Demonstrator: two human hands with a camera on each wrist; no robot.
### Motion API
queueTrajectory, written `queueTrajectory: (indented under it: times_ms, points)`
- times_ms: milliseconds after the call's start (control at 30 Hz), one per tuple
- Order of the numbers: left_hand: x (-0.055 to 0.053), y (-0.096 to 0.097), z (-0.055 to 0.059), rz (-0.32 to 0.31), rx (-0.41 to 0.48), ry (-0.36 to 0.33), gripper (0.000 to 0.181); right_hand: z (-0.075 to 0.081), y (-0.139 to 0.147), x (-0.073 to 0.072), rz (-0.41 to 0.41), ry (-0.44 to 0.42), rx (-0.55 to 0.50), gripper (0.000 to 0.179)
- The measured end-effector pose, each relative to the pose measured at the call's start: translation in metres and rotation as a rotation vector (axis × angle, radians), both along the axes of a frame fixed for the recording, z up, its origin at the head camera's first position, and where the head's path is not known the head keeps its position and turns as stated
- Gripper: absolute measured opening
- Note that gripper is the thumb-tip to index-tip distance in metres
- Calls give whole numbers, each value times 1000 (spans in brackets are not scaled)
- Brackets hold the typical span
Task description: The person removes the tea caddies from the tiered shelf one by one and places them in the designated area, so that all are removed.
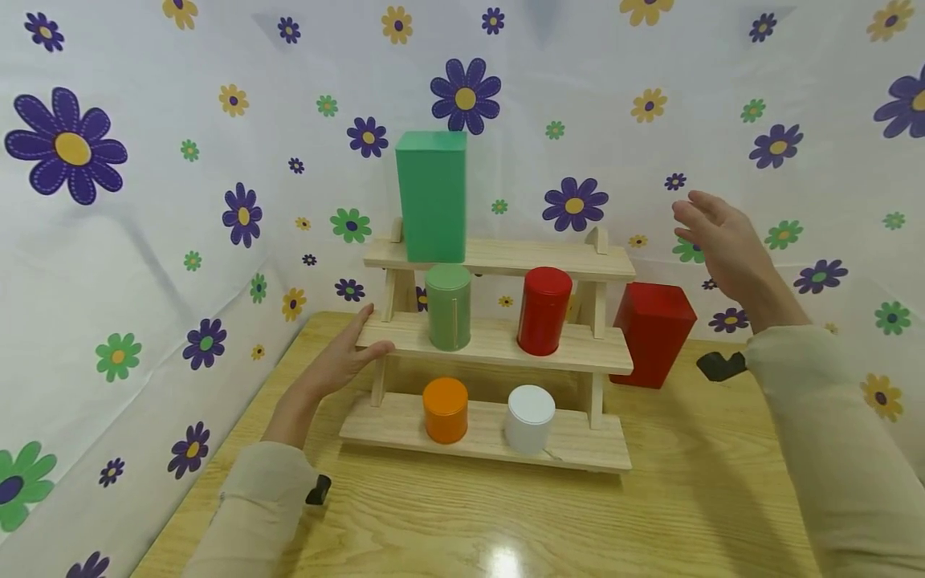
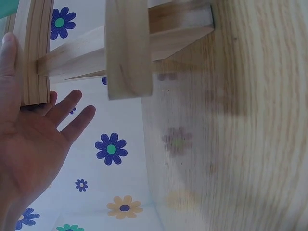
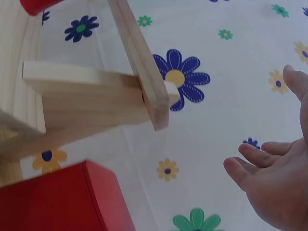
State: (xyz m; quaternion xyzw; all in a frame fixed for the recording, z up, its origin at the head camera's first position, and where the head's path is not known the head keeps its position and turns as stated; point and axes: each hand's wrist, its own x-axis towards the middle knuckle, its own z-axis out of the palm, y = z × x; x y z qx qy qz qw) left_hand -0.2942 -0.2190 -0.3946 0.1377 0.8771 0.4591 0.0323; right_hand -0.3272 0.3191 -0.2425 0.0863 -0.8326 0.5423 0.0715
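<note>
A three-tier wooden display stand [image 1: 491,341] stands on the table. At the left end of its middle shelf, my left hand [image 1: 340,357] holds the board [image 2: 36,62] between thumb and fingers. My right hand [image 1: 733,249] is raised in the air to the right of the stand, apart from it, with nothing in it. Its fingers [image 3: 245,175] are relaxed in the right wrist view. A tall green box [image 1: 433,197] is on the top shelf. On the middle shelf are a light green canister [image 1: 449,309] and a red canister [image 1: 545,311].
The bottom shelf carries an orange tin [image 1: 445,410] and a white tin [image 1: 530,419]. Behind the stand's right end, a red box [image 1: 654,333] stands on the wooden table [image 1: 433,522]. A flower-patterned cloth [image 1: 506,48] surrounds the table's back and sides.
</note>
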Motion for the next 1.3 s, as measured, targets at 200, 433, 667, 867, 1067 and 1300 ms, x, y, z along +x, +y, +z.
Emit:
queueTrajectory:
  times_ms: [200, 433, 667, 867, 1067, 1300]
  points:
    - [-1, -1, 0, -6, 7, 5, 95, 5, -26, -2, 25, 32, 17, 92]
    - [-1, -1, 0, -10, 13, 11, 95, 15, -59, -6, 81, 56, 22, 93]
    - [-1, -1, 3, -14, 4, 20, 92, 26, -91, -15, 152, 27, 11, 91]
    - [0, 0, 3, -12, 12, 23, 90, 32, -119, -22, 199, 14, 49, 90]
    - [-2, -1, 1, -14, 9, 21, 91, 38, -147, -25, 230, 24, 94, 90]
    - [-2, -1, 0, -18, -5, 26, 93, 44, -177, -29, 256, 34, 102, 91]
